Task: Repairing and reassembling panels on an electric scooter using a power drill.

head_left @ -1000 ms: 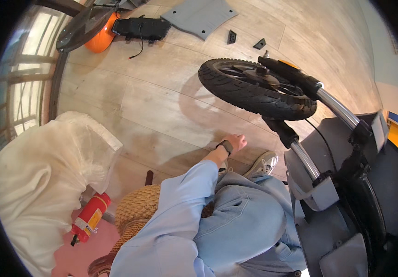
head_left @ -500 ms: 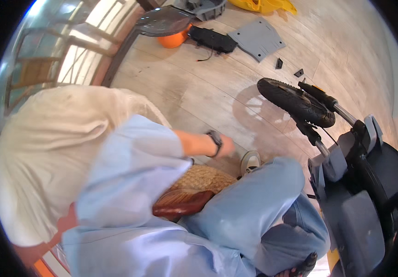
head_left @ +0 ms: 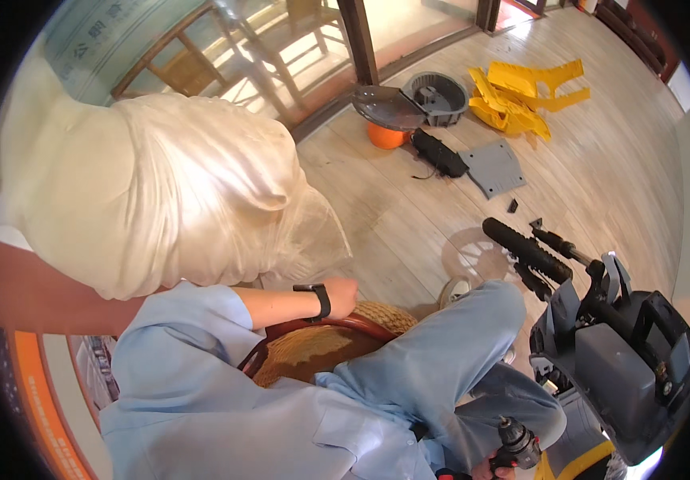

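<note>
My left hand [head_left: 343, 297], with a dark watch on its wrist, is closed beside the curved red-brown arm [head_left: 365, 323] of a woven chair seat [head_left: 297, 356]. Its fingers turn away from view, so what they hold, if anything, is hidden. Low at the right, my right hand [head_left: 492, 469] is wrapped round the grip of a black cordless drill [head_left: 518, 442], whose chuck points up. Only part of that hand shows, next to my jeans. Just right of it stands a grey and black scooter [head_left: 613, 368] with a knobbly front wheel [head_left: 526, 248].
Ahead on the wooden floor lie yellow body panels [head_left: 533, 88], a grey round tub [head_left: 436, 98], an orange object [head_left: 386, 137] under a dark lid [head_left: 387, 109], a black long part [head_left: 438, 154], a grey plate [head_left: 493, 168] and small black pieces. A cream cloth-covered form [head_left: 193, 192] stands left.
The view has swung, bringing more floor into sight. My left hand has drawn back to the chair arm from beyond it. The drill in my right hand has come up into view.
</note>
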The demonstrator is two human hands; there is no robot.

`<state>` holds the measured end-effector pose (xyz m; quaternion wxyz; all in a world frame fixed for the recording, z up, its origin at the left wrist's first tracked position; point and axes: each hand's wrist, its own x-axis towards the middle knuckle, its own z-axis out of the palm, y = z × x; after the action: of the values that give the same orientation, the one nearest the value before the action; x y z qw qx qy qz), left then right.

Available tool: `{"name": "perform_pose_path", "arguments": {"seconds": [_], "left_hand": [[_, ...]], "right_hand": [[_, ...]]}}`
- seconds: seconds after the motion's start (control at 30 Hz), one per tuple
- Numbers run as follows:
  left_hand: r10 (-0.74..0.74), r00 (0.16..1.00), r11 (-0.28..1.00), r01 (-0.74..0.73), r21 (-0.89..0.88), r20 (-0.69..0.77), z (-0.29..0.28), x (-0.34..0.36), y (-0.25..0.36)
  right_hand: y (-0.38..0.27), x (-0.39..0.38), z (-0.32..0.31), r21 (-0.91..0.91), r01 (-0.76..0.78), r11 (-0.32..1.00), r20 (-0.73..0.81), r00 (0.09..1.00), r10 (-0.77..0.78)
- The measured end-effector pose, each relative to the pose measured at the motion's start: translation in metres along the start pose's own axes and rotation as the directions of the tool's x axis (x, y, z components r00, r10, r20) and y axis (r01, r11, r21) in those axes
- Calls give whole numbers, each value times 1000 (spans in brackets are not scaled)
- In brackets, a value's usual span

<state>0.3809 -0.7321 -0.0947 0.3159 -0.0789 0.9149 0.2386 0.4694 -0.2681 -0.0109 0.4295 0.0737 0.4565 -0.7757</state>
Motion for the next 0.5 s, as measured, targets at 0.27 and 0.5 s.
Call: {"name": "perform_pose_path", "arguments": {"seconds": [0.27,0.5], "left_hand": [[-129,968,992,128,-21,-215,-24,-45,22],[-327,896,943,331,-40,-300,-13,-116,-49]], "right_hand": [[-43,70,-21,-133,-136,982,19,990,140],[-75,80,-23,107,-282,953,29,959,281]]}}
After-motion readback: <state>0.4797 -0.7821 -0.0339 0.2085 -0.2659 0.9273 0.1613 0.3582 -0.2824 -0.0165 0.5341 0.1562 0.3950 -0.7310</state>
